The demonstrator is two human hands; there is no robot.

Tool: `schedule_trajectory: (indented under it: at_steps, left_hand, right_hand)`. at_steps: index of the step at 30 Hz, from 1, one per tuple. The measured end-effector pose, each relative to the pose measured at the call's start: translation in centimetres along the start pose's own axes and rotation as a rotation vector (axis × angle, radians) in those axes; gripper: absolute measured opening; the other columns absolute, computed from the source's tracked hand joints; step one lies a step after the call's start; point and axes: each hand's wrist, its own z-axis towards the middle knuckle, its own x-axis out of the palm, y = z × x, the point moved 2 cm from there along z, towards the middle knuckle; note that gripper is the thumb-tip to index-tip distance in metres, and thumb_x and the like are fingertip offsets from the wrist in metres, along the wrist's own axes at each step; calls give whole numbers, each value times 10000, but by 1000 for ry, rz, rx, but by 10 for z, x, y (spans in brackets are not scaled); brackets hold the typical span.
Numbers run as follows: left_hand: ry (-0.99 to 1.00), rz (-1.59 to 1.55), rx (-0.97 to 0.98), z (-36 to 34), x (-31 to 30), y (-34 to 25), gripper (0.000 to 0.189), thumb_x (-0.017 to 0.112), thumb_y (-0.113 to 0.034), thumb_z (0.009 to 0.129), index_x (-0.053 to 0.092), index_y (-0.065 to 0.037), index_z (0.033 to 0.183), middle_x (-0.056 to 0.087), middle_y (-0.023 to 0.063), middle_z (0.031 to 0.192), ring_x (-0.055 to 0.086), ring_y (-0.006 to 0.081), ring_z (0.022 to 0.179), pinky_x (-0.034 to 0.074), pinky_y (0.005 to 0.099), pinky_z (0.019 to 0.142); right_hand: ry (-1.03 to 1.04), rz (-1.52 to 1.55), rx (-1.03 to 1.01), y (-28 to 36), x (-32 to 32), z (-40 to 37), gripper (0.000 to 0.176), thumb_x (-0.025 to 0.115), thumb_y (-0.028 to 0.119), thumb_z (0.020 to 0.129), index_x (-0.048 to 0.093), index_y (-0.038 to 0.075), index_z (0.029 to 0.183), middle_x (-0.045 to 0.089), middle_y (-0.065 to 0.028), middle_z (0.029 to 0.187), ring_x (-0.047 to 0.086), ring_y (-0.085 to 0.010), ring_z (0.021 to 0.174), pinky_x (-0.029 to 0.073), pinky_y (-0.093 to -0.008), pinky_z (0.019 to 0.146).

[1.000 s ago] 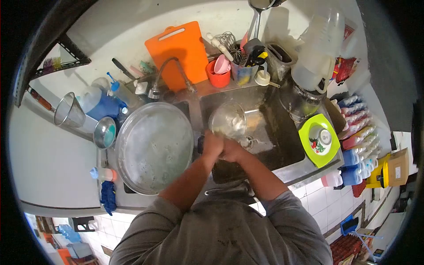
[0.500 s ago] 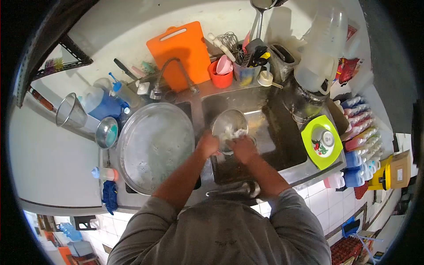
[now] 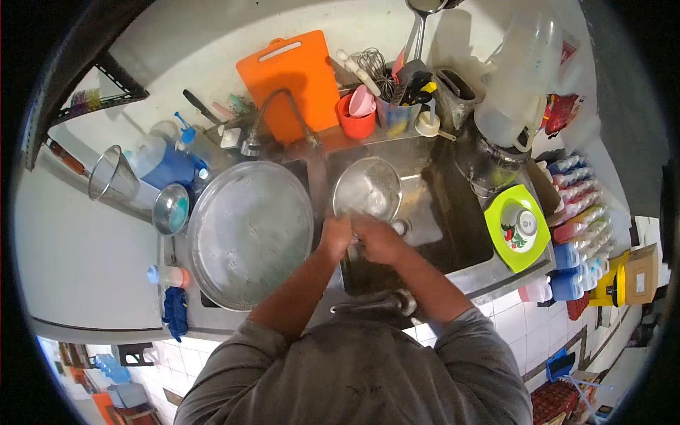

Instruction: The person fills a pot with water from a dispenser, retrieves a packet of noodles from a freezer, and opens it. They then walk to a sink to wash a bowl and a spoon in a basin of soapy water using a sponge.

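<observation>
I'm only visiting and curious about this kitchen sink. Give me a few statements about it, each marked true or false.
1. The left hand and right hand meet at the near rim of the round metal bowl. True.
2. The orange plastic cutting board lies flat in the steel sink. False: it stands leaning on the wall behind the tap.
3. The large round metal tray sits left of the bowl. True.
4. The square green plate has nothing on it. False: a small white bowl sits on it.
</observation>
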Motion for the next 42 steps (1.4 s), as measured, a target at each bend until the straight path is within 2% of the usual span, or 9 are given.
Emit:
schedule_trajectory:
  at_steps: [6,8,10,14,21,24,26,34,42]
  left_hand:
    - [-83,706,111,10,-2,13,442,566,-183,990,438,63,1334,694,338,1037,748,401,859,594,505,663]
    - [-146,813,180,11,8,11,448,573,-131,974,415,81,1335,680,333,987,736,439,886,602,493,629]
    - [-209,931,258,11,12,-2,458,580,-80,958,392,99,1336,666,328,937,723,477,912,610,480,594]
    - [-88,567,-74,-4,2,4,425,559,-189,973,465,99,1271,689,376,975,738,437,735,599,519,683]
    - [-140,962,302,7,8,2,400,567,-158,948,462,100,1236,685,378,987,734,482,863,616,519,717]
    - [-74,503,-61,7,0,13,393,562,-165,949,475,104,1221,685,383,996,725,487,930,611,519,736]
    - [-36,695,1,9,-12,23,406,573,-185,952,481,110,1216,685,383,991,728,475,935,609,520,743]
    - [-53,1025,138,3,4,-61,507,648,-276,958,532,51,1327,733,218,887,753,367,862,598,435,804]
    - [5,-137,150,-16,4,-23,571,630,-276,994,430,70,1402,636,274,1234,679,343,1092,534,446,941]
  right_hand:
    - [426,-368,592,-15,-14,8,629,634,255,934,458,168,1531,574,-201,1450,608,-378,1265,532,-523,983]
    - [550,-512,311,-12,20,8,758,724,322,874,422,144,1546,587,-231,1406,599,-384,1272,521,-517,1003]
    - [-51,41,18,11,20,8,868,876,241,720,490,40,1471,602,-236,1385,584,-419,1286,431,-490,1135]
    - [413,-565,249,-28,4,-22,860,866,157,680,514,61,1458,575,-232,1416,547,-430,1317,384,-456,1181]
    - [300,-298,110,-28,51,-14,647,695,239,876,522,110,1485,578,-206,1438,587,-359,1289,395,-567,1140]
    - [-47,70,54,-3,28,-14,491,577,241,963,567,128,1441,591,-188,1435,617,-313,1286,383,-546,1162]
    - [412,-507,371,-32,4,-26,473,500,219,995,555,119,1454,610,-178,1420,619,-317,1278,384,-504,1181]
    - [-18,-649,-43,-12,25,-4,318,571,125,909,729,52,1175,753,-196,1075,729,-354,1000,549,-448,986]
    - [-218,111,80,38,3,13,257,554,120,945,673,47,1161,681,-241,1174,645,-419,1118,512,-510,976]
